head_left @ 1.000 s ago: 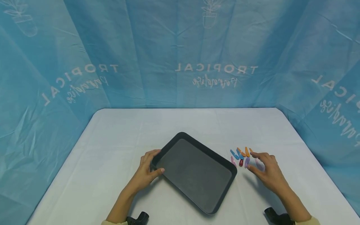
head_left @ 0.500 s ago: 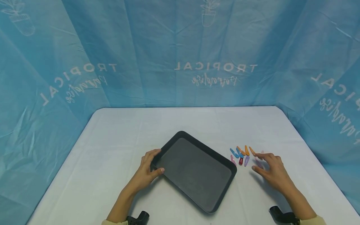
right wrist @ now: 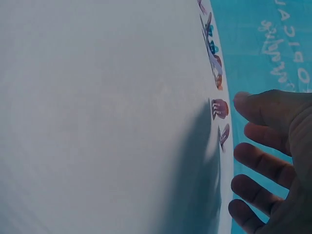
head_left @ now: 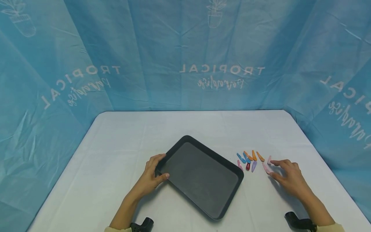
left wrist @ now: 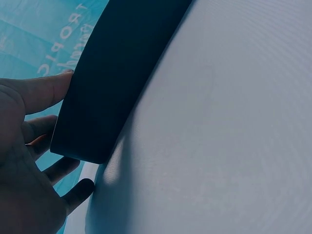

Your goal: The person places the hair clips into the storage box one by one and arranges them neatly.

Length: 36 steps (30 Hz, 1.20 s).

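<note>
Hands at work on a bench (head_left: 116,138) covered in white. The left hand (head_left: 152,175) grips the left corner of a dark grey tray (head_left: 203,180), thumb at one side of the corner and fingers at the other; the tray lies obliquely at the middle of the near half. The right hand (head_left: 290,177) is half spread, thumb and index apart, with nothing held. Its fingertips lie at an upper pink clip (head_left: 269,159) and a lower pink clip (head_left: 265,168), which rest on the cloth to the right of the tray; whether they touch cannot be told.

Compared with one second earlier, the right hand has shifted rightward. Its thumb then lay by the purple clip (head_left: 254,166) and its index by the rightmost orange clip (head_left: 260,156); both clips are now uncovered, as are the two pink ones, partly hidden half a second ago. The left hand and tray keep their places. Between tray and right hand also lie two further orange clips (head_left: 254,155), two blue clips (head_left: 241,158), a red clip (head_left: 248,166) and a third pink clip (head_left: 239,165).
</note>
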Each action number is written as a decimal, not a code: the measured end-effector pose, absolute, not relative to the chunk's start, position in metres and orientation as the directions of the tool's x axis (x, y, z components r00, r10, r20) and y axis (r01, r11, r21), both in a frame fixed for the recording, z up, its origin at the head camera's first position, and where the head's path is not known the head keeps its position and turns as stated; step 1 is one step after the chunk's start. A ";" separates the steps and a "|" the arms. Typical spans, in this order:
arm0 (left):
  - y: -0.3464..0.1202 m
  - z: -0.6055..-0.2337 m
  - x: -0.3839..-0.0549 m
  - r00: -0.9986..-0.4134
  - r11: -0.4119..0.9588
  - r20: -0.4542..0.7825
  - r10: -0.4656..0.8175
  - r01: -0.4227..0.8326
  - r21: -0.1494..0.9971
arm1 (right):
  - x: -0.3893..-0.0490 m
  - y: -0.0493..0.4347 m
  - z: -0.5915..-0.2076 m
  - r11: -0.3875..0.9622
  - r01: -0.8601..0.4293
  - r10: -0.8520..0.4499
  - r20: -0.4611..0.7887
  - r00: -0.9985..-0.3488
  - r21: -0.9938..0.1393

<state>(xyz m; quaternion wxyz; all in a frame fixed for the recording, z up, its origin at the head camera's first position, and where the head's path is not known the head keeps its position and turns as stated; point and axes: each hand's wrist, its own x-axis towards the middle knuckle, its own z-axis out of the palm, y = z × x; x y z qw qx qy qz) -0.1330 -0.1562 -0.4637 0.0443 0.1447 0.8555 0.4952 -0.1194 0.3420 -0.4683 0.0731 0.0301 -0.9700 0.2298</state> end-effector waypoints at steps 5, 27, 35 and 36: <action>-0.155 -0.464 -0.133 -0.951 0.480 0.087 0.295 0.226 0.848 | -0.123 0.347 -0.470 0.894 -0.088 -0.014 0.169 -0.986 -0.439; -0.155 -0.466 -0.131 -0.951 0.496 0.104 0.293 0.244 0.833 | -0.153 0.358 -0.477 0.894 0.009 0.050 0.081 -0.995 -0.448; -0.155 -0.464 -0.132 -0.949 0.493 0.117 0.294 0.256 0.832 | -0.158 0.360 -0.478 0.901 0.006 0.039 0.068 -0.997 -0.433; -0.155 -0.464 -0.132 -0.948 0.493 0.120 0.295 0.259 0.831 | -0.158 0.360 -0.478 0.902 0.004 0.037 0.069 -0.997 -0.431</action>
